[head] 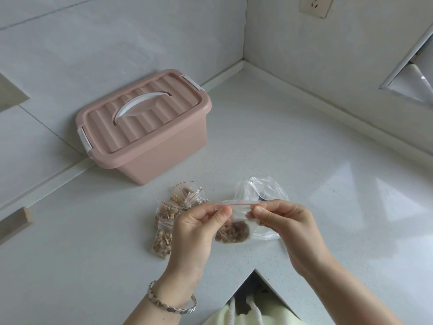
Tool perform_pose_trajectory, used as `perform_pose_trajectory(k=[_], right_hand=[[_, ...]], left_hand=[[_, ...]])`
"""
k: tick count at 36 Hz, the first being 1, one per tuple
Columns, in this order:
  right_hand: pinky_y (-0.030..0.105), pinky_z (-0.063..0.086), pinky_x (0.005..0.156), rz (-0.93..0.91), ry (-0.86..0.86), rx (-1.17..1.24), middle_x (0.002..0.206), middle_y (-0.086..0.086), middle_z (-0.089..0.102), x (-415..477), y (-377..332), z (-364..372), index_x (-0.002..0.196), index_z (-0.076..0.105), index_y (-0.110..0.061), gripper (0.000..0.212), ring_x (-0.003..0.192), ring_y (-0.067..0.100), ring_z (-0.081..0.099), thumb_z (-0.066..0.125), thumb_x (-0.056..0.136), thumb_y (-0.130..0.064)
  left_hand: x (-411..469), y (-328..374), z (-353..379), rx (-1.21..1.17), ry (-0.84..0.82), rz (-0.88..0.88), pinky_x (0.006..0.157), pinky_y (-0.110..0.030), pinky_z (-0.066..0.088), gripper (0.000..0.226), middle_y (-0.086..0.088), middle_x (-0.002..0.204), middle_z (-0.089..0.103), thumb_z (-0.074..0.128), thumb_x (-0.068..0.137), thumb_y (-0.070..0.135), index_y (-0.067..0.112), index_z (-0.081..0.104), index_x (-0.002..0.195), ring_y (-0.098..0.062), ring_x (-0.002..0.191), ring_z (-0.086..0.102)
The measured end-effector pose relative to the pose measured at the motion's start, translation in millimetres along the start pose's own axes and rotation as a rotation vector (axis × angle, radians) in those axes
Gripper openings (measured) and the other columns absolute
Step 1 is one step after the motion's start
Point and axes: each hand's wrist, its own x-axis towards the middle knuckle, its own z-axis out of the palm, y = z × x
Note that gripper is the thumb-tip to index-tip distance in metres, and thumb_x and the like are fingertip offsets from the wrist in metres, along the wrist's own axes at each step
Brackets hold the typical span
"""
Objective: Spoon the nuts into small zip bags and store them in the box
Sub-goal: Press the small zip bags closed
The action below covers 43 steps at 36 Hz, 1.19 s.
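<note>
Zip-bag (234, 231) between left hand (196, 231), right hand (288, 224)

The box (150, 158) stood with its lid (143, 123) shut, so its inside was hidden. The large clear bag (264, 186) lay partly behind the right hand (288, 226) and the small zip bag (234, 228). The wall socket (315, 5) was cut by the top edge.

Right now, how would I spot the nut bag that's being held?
From the pink box, come toward the near counter edge. Right of the bag pile is one bag, the only one pinched by the left hand and right hand.
</note>
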Motion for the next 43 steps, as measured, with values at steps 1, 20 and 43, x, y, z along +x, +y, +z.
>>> perform_pose_trajectory(k=[1, 20, 43], right_hand=[[0.013, 0.048, 0.06, -0.012, -0.004, -0.001, 0.063, 0.007, 0.07, -0.5, -0.1, 1.4, 0.056, 0.071, -0.013, 0.004, 0.061, 0.008, 0.063, 0.069, 0.058, -0.015], [0.041, 0.053, 0.076, -0.159, -0.061, -0.303, 0.073, 0.011, 0.072, -4.1, 5.4, 8.0, 0.075, 0.072, -0.005, 0.007, 0.074, 0.03, 0.068, 0.067, 0.079, -0.003], [0.009, 0.044, 0.061, -0.128, -0.017, -0.465, 0.066, -0.002, 0.071, 9.4, 39.4, 10.1, 0.068, 0.072, -0.02, 0.017, 0.065, 0.014, 0.064, 0.071, 0.076, -0.006]], left_hand=[[-0.2, -0.4, -0.8, -0.005, 0.003, -0.006, 0.057, -0.011, 0.045, 0.007, 0.001, 0.055, 0.066, 0.067, 0.06, 0.024, 0.022, 0.073, 0.058, -0.004, 0.054, 0.058], [7.3, -9.9, -14.2, 0.286, -0.245, 0.23, 0.063, -0.018, 0.049, 0.015, 0.0, 0.071, 0.068, 0.071, 0.069, 0.033, 0.019, 0.074, 0.073, -0.01, 0.067, 0.064], [20.2, -45.4, -57.8, 0.535, -0.144, 0.217, 0.059, -0.03, 0.041, 0.017, 0.015, 0.057, 0.059, 0.078, 0.057, 0.056, 0.043, 0.066, 0.056, -0.009, 0.058, 0.052]])
